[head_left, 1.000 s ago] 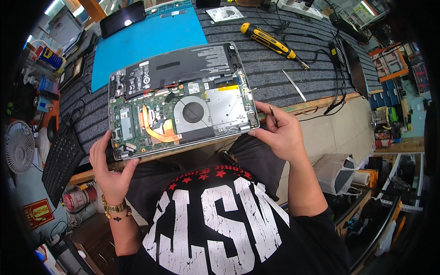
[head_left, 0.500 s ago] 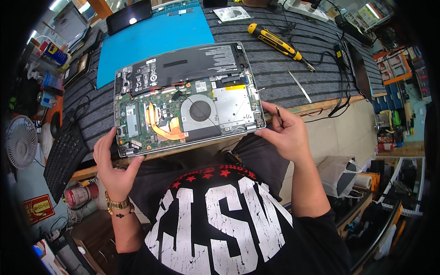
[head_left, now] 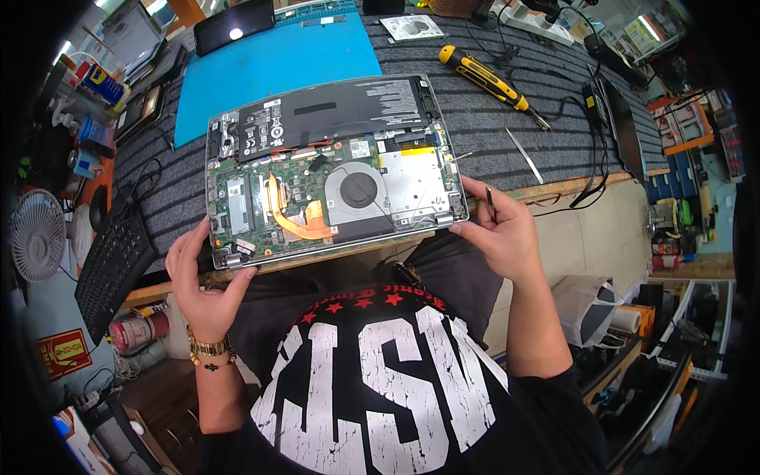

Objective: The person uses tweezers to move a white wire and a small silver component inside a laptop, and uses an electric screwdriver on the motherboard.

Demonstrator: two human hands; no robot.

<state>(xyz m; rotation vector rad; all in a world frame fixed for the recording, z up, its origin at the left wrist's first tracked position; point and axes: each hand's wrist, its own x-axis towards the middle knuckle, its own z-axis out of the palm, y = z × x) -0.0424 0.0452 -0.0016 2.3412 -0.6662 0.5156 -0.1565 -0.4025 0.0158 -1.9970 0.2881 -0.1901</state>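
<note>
An opened laptop base (head_left: 412, 186) lies at the bench's front edge with its insides facing up. Its black battery (head_left: 332, 119) runs along the far side; nearer me are the green circuit board, a copper heat pipe (head_left: 279, 207) and a round fan (head_left: 359, 188). My left hand (head_left: 204, 277) grips the near left corner, wearing a gold-coloured watch and a beaded bracelet. At the near right corner my right hand (head_left: 497, 231) pinches the base between thumb and fingers. A thin dark tool (head_left: 491, 204) sticks up from among that hand's fingers; its kind is unclear.
Behind the laptop lies a blue mat (head_left: 277, 67). A yellow-black screwdriver (head_left: 483, 77), a slim metal strip (head_left: 524, 156) and a hard drive (head_left: 412, 28) rest on the striped grey cover. Black cables (head_left: 590, 170) hang at right; a keyboard (head_left: 115, 261) tilts at left.
The whole view has shifted slightly, so the bench and its things appear a little further right. Both hands keep their hold on the laptop's near corners.
</note>
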